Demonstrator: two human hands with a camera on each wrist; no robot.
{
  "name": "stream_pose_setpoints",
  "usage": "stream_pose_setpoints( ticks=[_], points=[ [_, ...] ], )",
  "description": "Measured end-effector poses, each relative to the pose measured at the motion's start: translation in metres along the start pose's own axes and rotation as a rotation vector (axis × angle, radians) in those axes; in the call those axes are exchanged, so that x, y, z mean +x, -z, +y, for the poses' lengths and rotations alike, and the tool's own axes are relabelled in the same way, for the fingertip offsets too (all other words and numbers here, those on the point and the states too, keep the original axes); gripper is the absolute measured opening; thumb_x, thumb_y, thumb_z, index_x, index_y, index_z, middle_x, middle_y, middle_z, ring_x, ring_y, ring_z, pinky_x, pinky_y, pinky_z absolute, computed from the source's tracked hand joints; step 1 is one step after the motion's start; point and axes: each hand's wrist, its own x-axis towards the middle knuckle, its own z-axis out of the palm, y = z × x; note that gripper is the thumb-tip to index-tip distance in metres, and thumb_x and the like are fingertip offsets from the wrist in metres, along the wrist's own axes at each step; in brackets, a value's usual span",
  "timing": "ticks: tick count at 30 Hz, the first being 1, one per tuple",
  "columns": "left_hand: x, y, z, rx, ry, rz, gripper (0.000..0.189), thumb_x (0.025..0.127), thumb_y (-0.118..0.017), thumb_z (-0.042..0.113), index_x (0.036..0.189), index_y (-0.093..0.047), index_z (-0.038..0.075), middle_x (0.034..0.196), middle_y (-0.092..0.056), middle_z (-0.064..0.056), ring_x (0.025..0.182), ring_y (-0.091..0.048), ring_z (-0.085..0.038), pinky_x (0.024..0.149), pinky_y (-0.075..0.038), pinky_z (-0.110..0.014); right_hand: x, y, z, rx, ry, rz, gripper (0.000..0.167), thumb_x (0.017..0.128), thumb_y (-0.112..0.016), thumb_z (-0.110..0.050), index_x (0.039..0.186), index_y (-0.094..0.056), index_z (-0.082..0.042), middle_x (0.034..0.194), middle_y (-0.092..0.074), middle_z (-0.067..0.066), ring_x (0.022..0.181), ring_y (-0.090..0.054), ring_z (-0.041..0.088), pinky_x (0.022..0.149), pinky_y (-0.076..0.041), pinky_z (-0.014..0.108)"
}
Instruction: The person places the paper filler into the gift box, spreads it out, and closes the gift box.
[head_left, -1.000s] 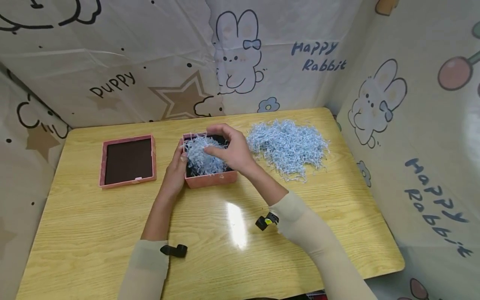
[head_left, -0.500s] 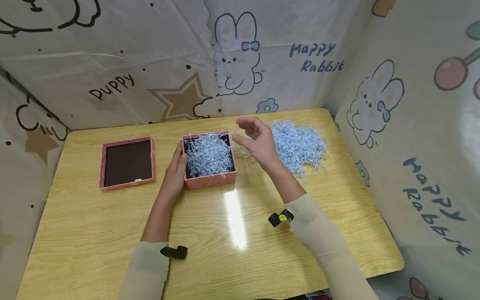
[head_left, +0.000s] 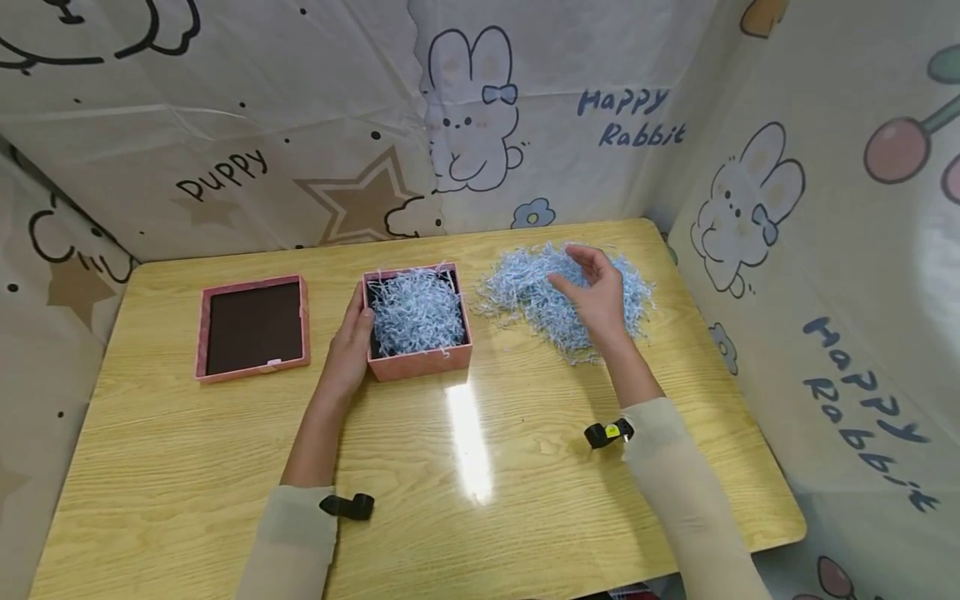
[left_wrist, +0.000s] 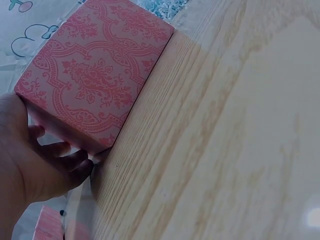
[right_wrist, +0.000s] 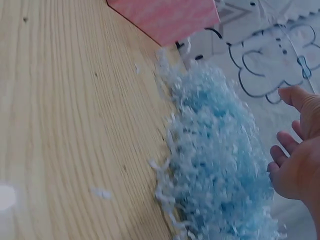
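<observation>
A pink box [head_left: 420, 365] with a dark inside stands on the table, filled with light blue shredded paper [head_left: 417, 310]. Along its left wall rests my left hand [head_left: 343, 354], the thumb near the rim. Seen by the left wrist camera, the fingers of that hand [left_wrist: 42, 167] lie against one side of the patterned box [left_wrist: 95, 70]. Over the loose pile of blue shredded paper [head_left: 517, 283] on the right hovers my right hand [head_left: 602, 304], fingers spread from the thumb and nothing held. The right wrist view shows this hand [right_wrist: 300, 155] beside the pile [right_wrist: 215, 150].
A shallow pink box lid [head_left: 306, 321] lies inside-up to the left of the box. A few paper scraps [right_wrist: 101, 193] are scattered on the wooden table [head_left: 420, 533]. Printed cloth [head_left: 300, 100] hangs behind the table and along its sides.
My right hand has drawn back from the paper in the box and moved right, over the loose pile. The left hand stays at the box's left wall.
</observation>
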Motion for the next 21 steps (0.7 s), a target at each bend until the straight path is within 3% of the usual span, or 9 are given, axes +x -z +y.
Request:
stream_pose_setpoints(
  ticks=[5, 11, 16, 21],
  points=[
    [-0.003, 0.0, 0.011, -0.006, 0.024, -0.009, 0.062, 0.116, -0.032, 0.041, 0.171, -0.002, 0.034, 0.178, -0.002, 0.008, 0.163, 0.0, -0.023, 0.13, -0.001, -0.056, 0.004, 0.025, 0.011, -0.034, -0.008, 0.052, 0.057, 0.092, -0.083, -0.009, 0.143, -0.06, -0.003, 0.149, -0.058, 0.013, 0.148, -0.044, 0.025, 0.123, -0.035, 0.044],
    [-0.011, 0.001, 0.03, -0.01, 0.042, -0.023, 0.063, 0.117, -0.032, 0.036, 0.171, -0.002, 0.028, 0.178, -0.001, 0.001, 0.163, 0.001, -0.028, 0.13, 0.0, -0.056, 0.006, 0.041, 0.024, -0.2, -0.087, 0.016, 0.072, 0.092, -0.086, -0.022, 0.156, -0.052, -0.018, 0.163, -0.045, 0.002, 0.157, -0.029, 0.02, 0.123, -0.034, 0.049],
    [-0.004, 0.001, 0.012, 0.013, 0.039, 0.0, 0.061, 0.116, -0.03, 0.043, 0.17, -0.001, 0.038, 0.178, -0.001, 0.007, 0.163, 0.002, -0.025, 0.129, 0.001, -0.058, 0.009, 0.043, 0.037, -0.294, -0.124, -0.022, 0.089, 0.09, -0.087, -0.026, 0.164, -0.039, -0.029, 0.172, -0.029, 0.0, 0.16, -0.021, 0.026, 0.126, -0.027, 0.056],
    [0.001, 0.001, 0.0, 0.019, 0.033, 0.004, 0.061, 0.115, -0.03, 0.047, 0.169, -0.002, 0.041, 0.177, -0.001, 0.012, 0.163, 0.001, -0.022, 0.13, 0.0, -0.058, 0.01, 0.04, 0.05, -0.36, -0.112, -0.01, 0.081, 0.092, -0.085, -0.018, 0.162, -0.044, -0.021, 0.168, -0.036, 0.008, 0.157, -0.03, 0.033, 0.125, -0.03, 0.054]
  ],
)
